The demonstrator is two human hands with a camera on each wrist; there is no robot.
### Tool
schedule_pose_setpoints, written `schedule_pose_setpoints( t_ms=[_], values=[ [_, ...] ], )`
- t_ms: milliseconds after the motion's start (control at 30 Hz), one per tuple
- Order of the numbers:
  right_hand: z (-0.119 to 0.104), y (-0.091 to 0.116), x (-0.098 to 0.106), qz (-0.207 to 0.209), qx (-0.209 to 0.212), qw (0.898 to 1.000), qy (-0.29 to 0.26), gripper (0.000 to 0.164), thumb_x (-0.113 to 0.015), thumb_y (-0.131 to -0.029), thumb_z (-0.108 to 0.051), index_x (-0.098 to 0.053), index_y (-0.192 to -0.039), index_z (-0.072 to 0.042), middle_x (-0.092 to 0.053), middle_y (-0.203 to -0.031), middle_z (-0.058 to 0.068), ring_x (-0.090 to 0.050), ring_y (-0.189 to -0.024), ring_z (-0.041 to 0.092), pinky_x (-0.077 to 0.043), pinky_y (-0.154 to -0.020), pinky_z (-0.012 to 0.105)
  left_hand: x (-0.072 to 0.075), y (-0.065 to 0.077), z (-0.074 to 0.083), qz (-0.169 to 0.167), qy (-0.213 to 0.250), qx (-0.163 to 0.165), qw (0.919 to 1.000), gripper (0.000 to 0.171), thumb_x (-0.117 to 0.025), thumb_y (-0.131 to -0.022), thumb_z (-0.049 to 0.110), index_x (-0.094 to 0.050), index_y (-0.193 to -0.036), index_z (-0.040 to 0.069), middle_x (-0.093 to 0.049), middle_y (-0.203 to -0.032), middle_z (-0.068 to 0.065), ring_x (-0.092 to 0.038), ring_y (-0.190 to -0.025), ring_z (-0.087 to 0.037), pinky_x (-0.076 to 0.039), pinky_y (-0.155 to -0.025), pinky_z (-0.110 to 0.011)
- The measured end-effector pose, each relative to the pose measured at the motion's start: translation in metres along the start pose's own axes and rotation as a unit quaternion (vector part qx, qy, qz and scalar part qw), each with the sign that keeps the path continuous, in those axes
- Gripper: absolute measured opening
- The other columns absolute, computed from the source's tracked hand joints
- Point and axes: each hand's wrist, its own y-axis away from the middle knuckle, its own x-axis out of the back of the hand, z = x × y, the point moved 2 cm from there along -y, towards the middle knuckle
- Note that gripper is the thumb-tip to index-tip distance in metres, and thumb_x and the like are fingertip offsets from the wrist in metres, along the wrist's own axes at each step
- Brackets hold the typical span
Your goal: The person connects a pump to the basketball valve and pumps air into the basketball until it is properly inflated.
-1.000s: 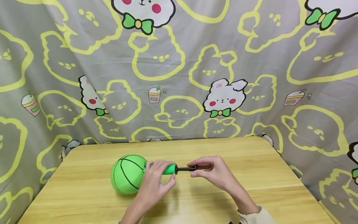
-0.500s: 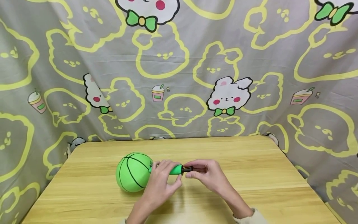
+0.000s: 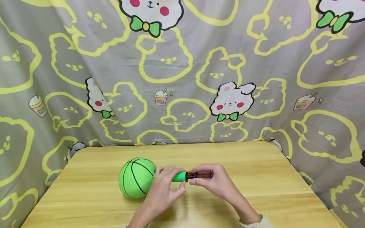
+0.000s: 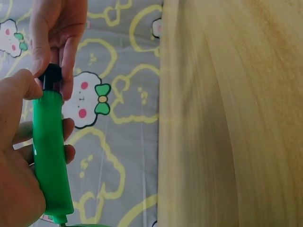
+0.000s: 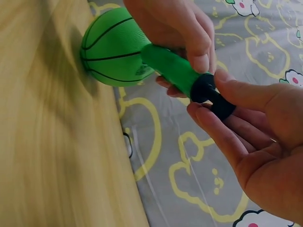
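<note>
A green ball with black lines [image 3: 136, 180] sits on the table at the left in the head view. My left hand [image 3: 163, 190] grips the green barrel of a hand pump [image 4: 49, 151], whose far end points at the ball. In the left wrist view a thin metallic tip shows below the barrel, but where it meets the ball is hidden. The fingers and thumb of my right hand [image 3: 216, 180] pinch the pump's black handle [image 5: 222, 108]. Only a short length of black rod shows between handle and barrel. Both hands hold the pump roughly level above the table.
The light wooden table [image 3: 256, 167] stretches around the hands. Behind it and at both sides hangs a grey curtain [image 3: 182, 69] printed with yellow outlines and white cartoon animals.
The right hand has pushed the black handle leftward, so less of the rod shows outside the barrel. The left hand keeps its grip. The head view has shifted slightly.
</note>
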Motion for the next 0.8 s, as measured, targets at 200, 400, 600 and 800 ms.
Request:
schedule_pose_setpoints(
  t_ms=[200, 400, 600, 800],
  values=[
    [-0.002, 0.005, 0.009, -0.010, -0.012, 1.000, 0.010, 0.024, -0.082, -0.087, -0.016, -0.077, -0.107, -0.004, -0.077, -0.102, 0.007, -0.076, -0.091, 0.020, -0.060, -0.077, 0.031, 0.002, 0.002, -0.001, -0.004, 0.001, 0.008, 1.0000, 0.029, -0.080, -0.079, 0.021, -0.071, -0.107, 0.021, -0.066, -0.098, 0.017, -0.059, -0.090, -0.001, -0.041, -0.091, -0.040],
    [-0.006, 0.007, 0.024, -0.026, -0.017, 0.999, 0.019, 0.026, -0.081, -0.089, -0.018, -0.077, -0.110, -0.005, -0.077, -0.104, 0.007, -0.076, -0.092, 0.021, -0.060, -0.077, 0.032, 0.005, 0.001, -0.003, 0.000, 0.010, 0.019, 0.9998, 0.030, -0.080, -0.079, 0.020, -0.071, -0.108, 0.025, -0.065, -0.099, 0.021, -0.059, -0.090, 0.001, -0.041, -0.092, -0.040],
    [-0.008, 0.015, 0.039, -0.033, -0.025, 0.999, 0.027, 0.025, -0.080, -0.090, -0.019, -0.077, -0.111, -0.005, -0.077, -0.102, 0.007, -0.076, -0.091, 0.023, -0.060, -0.077, 0.034, 0.008, 0.005, -0.006, 0.006, 0.021, 0.024, 0.9995, 0.031, -0.081, -0.079, 0.019, -0.072, -0.108, 0.024, -0.068, -0.102, 0.018, -0.061, -0.093, 0.001, -0.041, -0.093, -0.042],
    [-0.014, 0.015, 0.060, -0.034, -0.015, 0.999, 0.039, 0.024, -0.079, -0.090, -0.016, -0.077, -0.112, -0.007, -0.077, -0.104, 0.006, -0.076, -0.093, 0.023, -0.060, -0.079, 0.035, 0.015, -0.002, -0.011, 0.018, 0.015, 0.013, 0.9997, 0.030, -0.080, -0.080, 0.019, -0.072, -0.108, 0.021, -0.069, -0.100, 0.015, -0.062, -0.093, -0.001, -0.041, -0.093, -0.042]
  ],
)
